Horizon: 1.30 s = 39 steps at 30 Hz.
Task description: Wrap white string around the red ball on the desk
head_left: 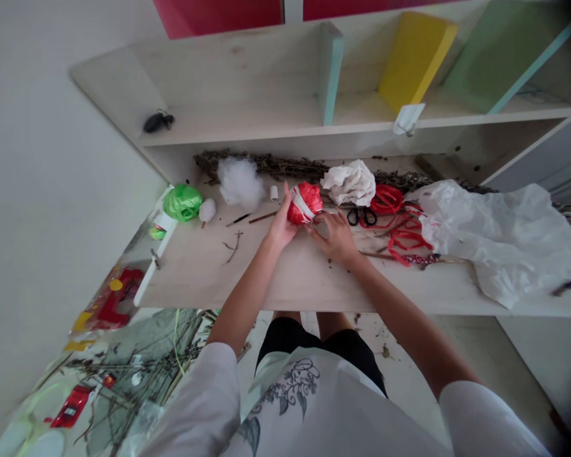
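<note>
My left hand (283,222) grips a ball of red plastic twine (309,195) with white strands wrapped round its middle, held above the desk shelf. At the ball's lower right, my right hand (335,238) has its thumb and fingers apart, the fingertips close to the ball; whether they touch it I cannot tell. Black-handled scissors (362,218) lie just right of that hand. Behind them sits a crumpled white paper (349,182). Loose red plastic strips (400,222) lie farther right. Left of the ball stands a small white roll (273,193).
Fluffy white stuffing (240,181), a green twine ball (183,203) and a small white ball on a stick (207,210) lie left. Dry twigs (290,167) line the back. A clear plastic bag (499,231) covers the right end. Sticks and a red toy car (71,406) lie below left.
</note>
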Tool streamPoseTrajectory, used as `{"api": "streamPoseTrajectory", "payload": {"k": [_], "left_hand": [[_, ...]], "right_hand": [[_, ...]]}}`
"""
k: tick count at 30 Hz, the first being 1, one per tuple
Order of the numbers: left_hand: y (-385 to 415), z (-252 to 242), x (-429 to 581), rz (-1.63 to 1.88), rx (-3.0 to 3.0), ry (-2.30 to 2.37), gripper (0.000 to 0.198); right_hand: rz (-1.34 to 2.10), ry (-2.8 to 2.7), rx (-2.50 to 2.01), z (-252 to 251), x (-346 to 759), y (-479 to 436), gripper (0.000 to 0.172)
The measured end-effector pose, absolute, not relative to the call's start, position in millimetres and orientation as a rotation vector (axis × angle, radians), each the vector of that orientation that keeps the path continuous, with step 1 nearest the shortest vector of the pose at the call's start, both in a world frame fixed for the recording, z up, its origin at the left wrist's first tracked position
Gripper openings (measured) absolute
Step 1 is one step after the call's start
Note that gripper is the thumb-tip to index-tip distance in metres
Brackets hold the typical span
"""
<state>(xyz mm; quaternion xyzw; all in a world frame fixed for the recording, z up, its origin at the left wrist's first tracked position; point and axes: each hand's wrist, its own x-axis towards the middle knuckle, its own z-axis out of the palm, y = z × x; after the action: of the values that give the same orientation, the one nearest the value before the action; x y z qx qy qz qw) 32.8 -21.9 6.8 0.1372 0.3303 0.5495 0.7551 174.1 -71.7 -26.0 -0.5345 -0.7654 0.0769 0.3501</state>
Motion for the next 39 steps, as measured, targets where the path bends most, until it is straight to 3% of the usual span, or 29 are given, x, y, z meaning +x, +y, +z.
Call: {"api": "streamPoseTrajectory", "payload": {"k": [7,17,26,39], "left_hand": [[-23,2,32,1.149,0.369,0.751,0.048],[-21,2,32,1.234,0.506,0.884,0.038],[-16,-5,31,1.325,0.508,0.985,0.05],[-14,-5,25,1.229,0.609,0.958,0.068]], "right_hand": [[0.194,-1.969,-1.389,-28,176,-70,0.02],[0.244,-1.965,-1.301,-30,176,-70,0.007],[0.287,-1.983,-1.26,-28,176,-70,0.006],[0.257,-2.004,-1.311,-34,178,-65,0.02]]}}
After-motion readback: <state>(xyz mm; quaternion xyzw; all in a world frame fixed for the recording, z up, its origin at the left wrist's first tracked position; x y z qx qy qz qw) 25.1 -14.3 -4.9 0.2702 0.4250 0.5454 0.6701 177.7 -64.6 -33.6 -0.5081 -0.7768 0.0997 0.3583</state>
